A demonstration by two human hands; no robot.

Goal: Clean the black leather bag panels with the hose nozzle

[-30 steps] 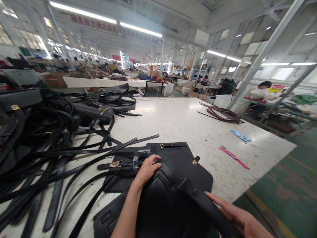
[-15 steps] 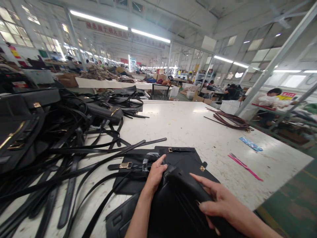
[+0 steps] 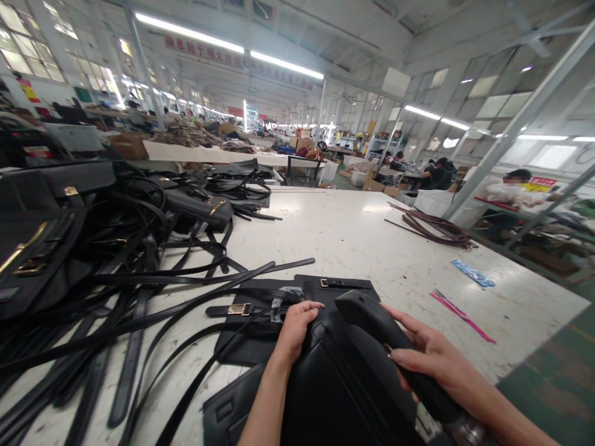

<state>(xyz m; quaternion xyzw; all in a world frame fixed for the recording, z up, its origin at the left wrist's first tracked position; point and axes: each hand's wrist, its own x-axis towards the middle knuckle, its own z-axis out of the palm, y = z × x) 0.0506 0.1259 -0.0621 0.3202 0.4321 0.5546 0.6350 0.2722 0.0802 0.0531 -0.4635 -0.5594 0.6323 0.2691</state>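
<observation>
In the head view, a large black leather bag (image 3: 320,384) lies close to me on the table. My left hand (image 3: 297,328) is closed on its upper left edge, thumb and fingers curled over the leather. My right hand (image 3: 427,353) is wrapped round a black hand-held tool (image 3: 367,310) with a blunt rounded head and a metal fitting at its lower end; its exact kind I cannot tell. The tool's head hangs over the bag's upper edge, right of my left hand. Under and beyond the bag lie flat black leather pieces (image 3: 246,347) with gold buckles.
On the left is a heap of black bags (image 3: 41,229) and long straps (image 3: 125,365). The white table (image 3: 334,235) also bears brown straps (image 3: 432,229), a blue packet (image 3: 471,272) and a pink slender tool (image 3: 465,317). A person (image 3: 511,192) sits beyond the table at right.
The tool in my right hand has moved up and right, away from my left hand, uncovering more of the bag. My left fingers have curled in from a pointing pose.
</observation>
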